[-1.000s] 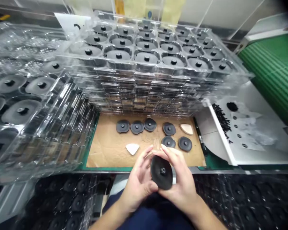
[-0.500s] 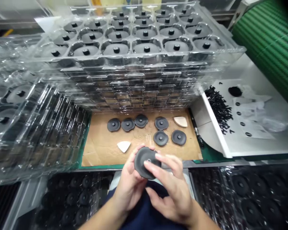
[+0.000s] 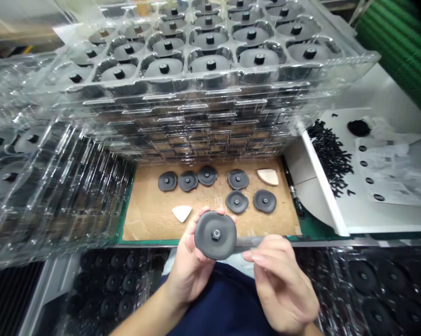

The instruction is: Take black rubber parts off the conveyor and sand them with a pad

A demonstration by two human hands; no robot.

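Note:
A dark grey rubbery disc with a small raised stud at its centre rests in my left hand. Fingers and thumb grip it by the edge, its studded face toward me. To its right, apart from the disc, is my right hand; its fingers are loosely bent and the thumb is apart from them, with nothing visible between. Beyond my hands, several similar discs lie on a brown cardboard sheet. A white wedge-shaped piece is near my left hand, and another pale wedge lies farther right.
Stacked clear plastic trays holding discs rise behind the cardboard. More stacked trays stand left. At right, a white bin holds small black parts, bags and labels. A black pen-like tool lies beside the cardboard.
My right hand has moved off the disc toward the right and down. The disc stays in my left hand, its central stud now uncovered. The view has shifted slightly.

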